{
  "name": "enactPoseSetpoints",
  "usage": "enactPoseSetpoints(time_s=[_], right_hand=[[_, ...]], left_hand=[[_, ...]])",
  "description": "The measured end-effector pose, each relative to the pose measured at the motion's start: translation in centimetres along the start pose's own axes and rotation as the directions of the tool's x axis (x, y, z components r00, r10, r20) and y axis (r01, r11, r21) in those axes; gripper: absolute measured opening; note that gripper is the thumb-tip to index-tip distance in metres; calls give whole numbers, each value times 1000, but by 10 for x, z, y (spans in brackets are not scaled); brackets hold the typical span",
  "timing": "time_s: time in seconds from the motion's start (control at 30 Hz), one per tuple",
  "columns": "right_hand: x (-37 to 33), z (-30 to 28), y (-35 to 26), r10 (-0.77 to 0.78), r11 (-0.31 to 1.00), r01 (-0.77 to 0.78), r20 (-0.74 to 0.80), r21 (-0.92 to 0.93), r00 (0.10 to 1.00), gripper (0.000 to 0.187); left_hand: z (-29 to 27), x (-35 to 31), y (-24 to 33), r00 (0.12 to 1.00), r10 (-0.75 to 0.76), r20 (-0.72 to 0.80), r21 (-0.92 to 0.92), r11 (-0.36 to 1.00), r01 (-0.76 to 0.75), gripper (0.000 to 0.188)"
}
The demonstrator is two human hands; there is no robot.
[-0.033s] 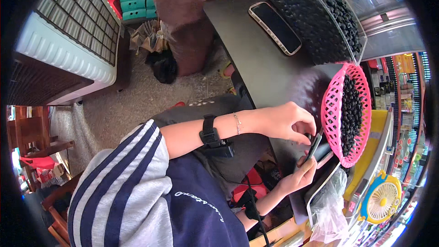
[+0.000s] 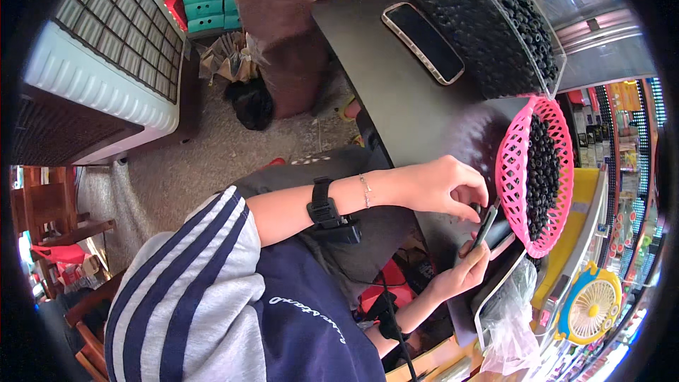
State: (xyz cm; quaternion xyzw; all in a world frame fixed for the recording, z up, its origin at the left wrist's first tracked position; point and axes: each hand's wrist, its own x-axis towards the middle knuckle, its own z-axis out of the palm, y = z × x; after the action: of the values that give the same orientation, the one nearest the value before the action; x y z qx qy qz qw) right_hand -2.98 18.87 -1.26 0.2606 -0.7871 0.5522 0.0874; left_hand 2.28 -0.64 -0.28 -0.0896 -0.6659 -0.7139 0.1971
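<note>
Right hand barely moved — tool near basket, tabletop open alongside.

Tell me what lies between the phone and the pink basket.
Only dark tabletop, marked by a pale, mottled sheen, separates the phone from the pink basket; the head view shows this.

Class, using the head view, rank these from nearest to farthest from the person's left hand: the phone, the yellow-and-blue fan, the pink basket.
From the left hand:
1. Pink basket: just to the picture's right.
2. Phone: above, on the dark tabletop.
3. Yellow-and-blue fan: off at lower right.
</note>
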Motion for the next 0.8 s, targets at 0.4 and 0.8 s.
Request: enactPoseSetpoints(time_s=[0.4,0.8], right_hand=[[-7,5,-8,26,1000,-24,-116,19,993,27],[-2,-3,-4,-159,987,159,-61,-9,985,24]], left_hand=[[-4,1,2,992,-107,-71,-364,928,74,20],[-5,3,0,986,-87,-143,-362,932,30,22]])
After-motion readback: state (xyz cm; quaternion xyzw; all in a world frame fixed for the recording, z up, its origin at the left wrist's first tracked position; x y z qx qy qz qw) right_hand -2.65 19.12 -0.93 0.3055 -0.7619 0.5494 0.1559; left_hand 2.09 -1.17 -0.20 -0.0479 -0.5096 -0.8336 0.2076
